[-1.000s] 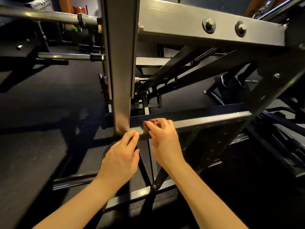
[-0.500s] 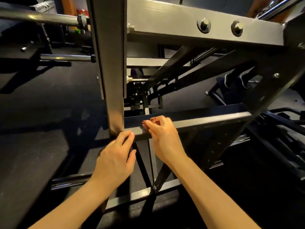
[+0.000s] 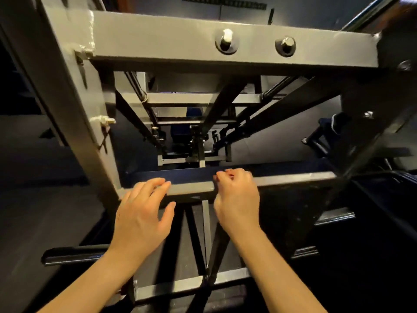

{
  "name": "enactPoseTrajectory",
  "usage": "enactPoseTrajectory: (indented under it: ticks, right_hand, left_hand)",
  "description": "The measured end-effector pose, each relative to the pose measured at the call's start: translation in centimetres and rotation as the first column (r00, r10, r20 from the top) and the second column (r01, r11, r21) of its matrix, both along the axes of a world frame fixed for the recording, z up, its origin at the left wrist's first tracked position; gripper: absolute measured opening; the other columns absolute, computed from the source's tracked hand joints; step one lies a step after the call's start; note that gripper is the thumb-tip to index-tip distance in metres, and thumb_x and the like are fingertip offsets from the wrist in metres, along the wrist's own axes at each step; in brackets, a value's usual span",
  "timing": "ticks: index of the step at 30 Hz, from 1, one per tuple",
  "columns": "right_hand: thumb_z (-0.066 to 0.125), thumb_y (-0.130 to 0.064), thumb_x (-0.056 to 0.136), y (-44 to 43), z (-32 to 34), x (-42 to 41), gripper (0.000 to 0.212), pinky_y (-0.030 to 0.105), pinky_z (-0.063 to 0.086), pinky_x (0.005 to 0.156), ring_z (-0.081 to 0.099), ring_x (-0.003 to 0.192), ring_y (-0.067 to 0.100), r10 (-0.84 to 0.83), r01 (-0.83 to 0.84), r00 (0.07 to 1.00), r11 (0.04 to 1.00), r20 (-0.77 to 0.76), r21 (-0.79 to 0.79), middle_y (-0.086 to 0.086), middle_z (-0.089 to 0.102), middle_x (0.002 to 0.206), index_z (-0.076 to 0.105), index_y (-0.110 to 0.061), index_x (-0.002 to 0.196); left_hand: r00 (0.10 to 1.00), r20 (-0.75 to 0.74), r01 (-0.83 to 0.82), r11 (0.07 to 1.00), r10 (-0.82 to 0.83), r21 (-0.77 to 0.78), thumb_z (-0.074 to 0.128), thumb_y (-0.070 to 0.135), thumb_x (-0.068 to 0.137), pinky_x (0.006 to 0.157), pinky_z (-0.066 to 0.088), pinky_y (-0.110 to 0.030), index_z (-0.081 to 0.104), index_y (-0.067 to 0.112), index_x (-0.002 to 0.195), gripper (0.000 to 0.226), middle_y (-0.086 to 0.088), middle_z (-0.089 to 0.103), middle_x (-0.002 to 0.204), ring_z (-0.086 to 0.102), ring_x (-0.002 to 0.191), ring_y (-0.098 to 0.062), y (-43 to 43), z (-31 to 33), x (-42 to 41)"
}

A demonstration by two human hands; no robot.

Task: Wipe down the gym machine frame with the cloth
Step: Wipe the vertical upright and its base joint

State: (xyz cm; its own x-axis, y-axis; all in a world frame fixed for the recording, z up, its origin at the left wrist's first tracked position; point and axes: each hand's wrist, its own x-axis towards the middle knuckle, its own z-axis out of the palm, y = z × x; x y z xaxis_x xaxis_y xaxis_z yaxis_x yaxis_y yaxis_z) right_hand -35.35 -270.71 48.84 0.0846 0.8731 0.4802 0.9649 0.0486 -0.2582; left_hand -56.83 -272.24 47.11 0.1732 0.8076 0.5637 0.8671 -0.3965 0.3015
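Cloth (image 3: 222, 175) is almost wholly hidden: only a small reddish smear shows at the curled fingertips of the right hand (image 3: 237, 199), and blur makes its shape and size impossible to read. That hand sits at about 5 o'clock from the middle of the view, fingers bent over the top edge of the lower crossbar (image 3: 191, 188) and thumb tucked against the bar's front face, clenched around the cloth and pressing it onto the metal. The left hand (image 3: 144, 213), at about 7 o'clock, lies relaxed, its nearly straight fingers resting on top of the same bar beside the slanted upright post (image 3: 74, 109), thumb spread apart below; it grasps nothing. A bare stretch of bar separates the two hands. Both forearms enter from 6 o'clock and are cut off by the bottom edge. The gym machine frame (image 3: 158, 41) fills the view, grey-painted, with an upper beam across 12 o'clock carrying two bolts (image 3: 226, 41). The post at 10 o'clock is smeared by motion. At 3 o'clock the frame's parts sink into shadow and cannot be told apart. Deep inside, near the centre, small dark fittings are too dim to identify.
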Motion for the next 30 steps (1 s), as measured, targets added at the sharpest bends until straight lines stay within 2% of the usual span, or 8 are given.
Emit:
enactPoseTrajectory:
  ticks: [4,7,13,17,20,22,26,30]
  right_hand:
    - [0.073,-0.021,0.086,0.2,0.1,2.3,0.037,0.038,0.052,0.08,0.056,0.102,0.025,0.239,-0.239,0.97,0.971,0.047,0.002,0.005,0.06,0.11,0.066,-0.024,0.122]
    - [0.061,-0.028,0.097,1.1,0.7,11.1,0.034,0.037,0.049,0.088,0.054,0.107,0.025,0.016,-0.013,0.996,0.999,0.09,-0.037,0.007,0.059,0.119,0.064,-0.023,0.13]
    - [0.056,-0.027,0.098,1.4,1.1,20.7,0.023,0.036,0.041,0.075,0.056,0.094,0.026,-0.405,0.41,0.909,0.911,0.099,-0.037,0.009,0.061,0.106,0.072,-0.018,0.114]
    - [0.068,-0.021,0.091,0.4,0.5,13.5,0.031,0.032,0.048,0.087,0.054,0.107,0.023,-0.122,0.122,0.992,0.992,-0.019,-0.013,0.006,0.061,0.117,0.068,-0.019,0.122]
    - [0.075,-0.024,0.086,-0.8,-0.1,11.3,0.046,0.032,0.051,0.087,0.055,0.109,0.022,0.177,-0.177,0.984,0.984,0.018,-0.016,0.005,0.061,0.12,0.063,-0.023,0.131]
    - [0.071,-0.023,0.088,-0.2,0.4,14.8,0.041,0.034,0.051,0.09,0.054,0.11,0.021,0.096,-0.096,0.994,0.995,0.059,-0.006,0.004,0.061,0.121,0.065,-0.026,0.128]
    - [0.061,-0.024,0.096,2.0,1.5,23.1,0.024,0.039,0.051,0.086,0.057,0.107,0.027,-0.346,0.354,0.934,0.931,0.091,-0.087,0.009,0.06,0.119,0.068,-0.02,0.118]
    - [0.066,-0.021,0.092,1.3,1.2,18.0,0.027,0.033,0.051,0.087,0.053,0.106,0.024,-0.308,0.312,0.95,0.947,0.057,-0.073,0.008,0.059,0.118,0.065,-0.017,0.119]
  left_hand:
    - [1.0,0.008,-0.006,0.995,0.006,-0.101,0.066,0.033,0.09,0.105,0.047,-0.051,0.067,0.01,0.131,0.047,-0.007,0.065,0.134,0.057,0.127,-0.027,2.0,-0.1,4.4]
    - [0.998,-0.056,0.026,0.987,-0.035,-0.157,0.066,0.039,0.09,0.11,0.044,-0.054,0.067,0.012,0.133,0.051,-0.009,0.064,0.137,0.057,0.13,-0.029,2.8,-0.1,7.0]
    - [0.991,-0.116,0.043,0.983,-0.065,-0.178,0.067,0.049,0.089,0.113,0.039,-0.054,0.064,0.014,0.137,0.06,-0.009,0.063,0.14,0.055,0.133,-0.03,3.2,0.8,10.3]
    - [0.987,-0.142,0.02,0.942,-0.071,-0.335,0.047,0.076,0.09,0.115,0.037,-0.052,0.055,0.017,0.145,0.081,-0.007,0.058,0.144,0.051,0.136,-0.028,5.2,2.7,12.9]
    - [0.991,-0.128,-0.031,0.893,-0.03,-0.45,0.047,0.071,0.092,0.118,0.034,-0.048,0.052,0.019,0.146,0.075,-0.005,0.059,0.143,0.052,0.134,-0.023,6.5,3.6,14.8]
    - [0.993,-0.114,-0.034,0.883,-0.022,-0.468,0.046,0.07,0.093,0.115,0.037,-0.045,0.055,0.018,0.144,0.073,-0.003,0.064,0.135,0.057,0.126,-0.022,6.8,3.7,15.1]
    - [0.992,-0.125,-0.044,0.894,-0.013,-0.445,0.049,0.074,0.09,0.108,0.046,-0.046,0.054,0.019,0.146,0.079,-0.002,0.061,0.141,0.056,0.127,-0.024,6.8,3.4,15.1]
    - [0.993,-0.114,-0.039,0.888,-0.015,-0.458,0.038,0.09,0.077,0.105,0.05,-0.048,0.055,0.019,0.145,0.1,-0.003,0.061,0.14,0.056,0.126,-0.024,6.3,3.9,15.3]
